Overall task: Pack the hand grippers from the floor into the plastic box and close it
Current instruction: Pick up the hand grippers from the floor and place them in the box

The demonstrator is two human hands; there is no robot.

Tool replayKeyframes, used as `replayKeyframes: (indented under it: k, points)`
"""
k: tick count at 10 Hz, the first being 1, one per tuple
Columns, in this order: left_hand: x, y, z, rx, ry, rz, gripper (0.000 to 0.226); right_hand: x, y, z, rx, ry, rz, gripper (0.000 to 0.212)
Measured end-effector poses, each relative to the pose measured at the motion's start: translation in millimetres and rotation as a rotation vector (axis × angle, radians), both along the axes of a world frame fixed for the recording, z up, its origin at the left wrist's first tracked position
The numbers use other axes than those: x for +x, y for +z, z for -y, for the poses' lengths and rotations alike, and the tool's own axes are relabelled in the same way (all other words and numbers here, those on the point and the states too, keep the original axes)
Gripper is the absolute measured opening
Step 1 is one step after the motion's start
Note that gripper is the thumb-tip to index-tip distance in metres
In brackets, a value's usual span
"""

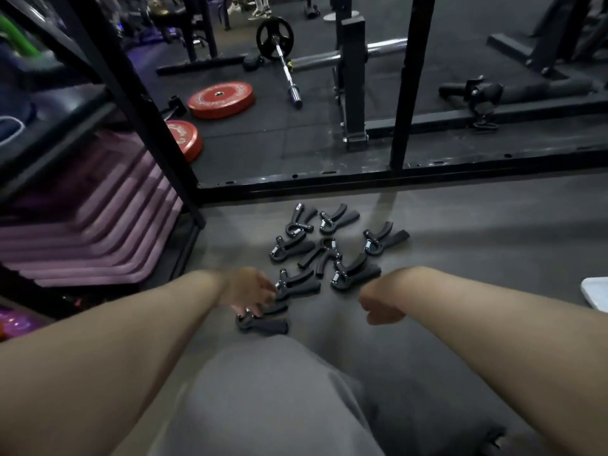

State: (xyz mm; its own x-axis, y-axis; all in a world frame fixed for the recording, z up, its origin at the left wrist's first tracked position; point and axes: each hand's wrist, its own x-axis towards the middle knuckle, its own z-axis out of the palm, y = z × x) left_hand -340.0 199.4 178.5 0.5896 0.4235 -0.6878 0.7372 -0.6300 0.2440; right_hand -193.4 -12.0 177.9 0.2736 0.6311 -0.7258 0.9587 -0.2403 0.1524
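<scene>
Touches nearest gripper (pixel 263 324) with curled left hand (pixel 248 289); cannot tell if gripped. Holds right hand (pixel 381 302) fisted, empty.

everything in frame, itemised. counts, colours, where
hand grippers: eight, black with metal springs, clustered on the grey floor ahead
white object: one, right edge, cut off; cannot tell what it is
weight plates: two, red, on the dark floor beyond the rack
barbell: one, silver, with one black plate, far floor
mats: a stack, purple, on the shelf at left
rack frame: black, base bar across the floor behind the grippers
knee: grey trousers, bottom centre
left hand: fingers on the nearest gripper; grip blurred
right hand: fingers curled, nothing visible in it, right of the cluster
</scene>
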Motion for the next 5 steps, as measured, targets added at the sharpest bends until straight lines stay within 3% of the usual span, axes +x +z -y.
replayKeyframes:
  k: [2,5]
  points:
    - [-19,37,-6,0.074,0.027,0.016,0.029,3,12,-23,0.089,-0.008,-0.008,0.031]
    - [-49,26,-77,0.141,0.031,-0.066,0.027,-33,-18,-101,0.131,-0.016,-0.044,0.032]
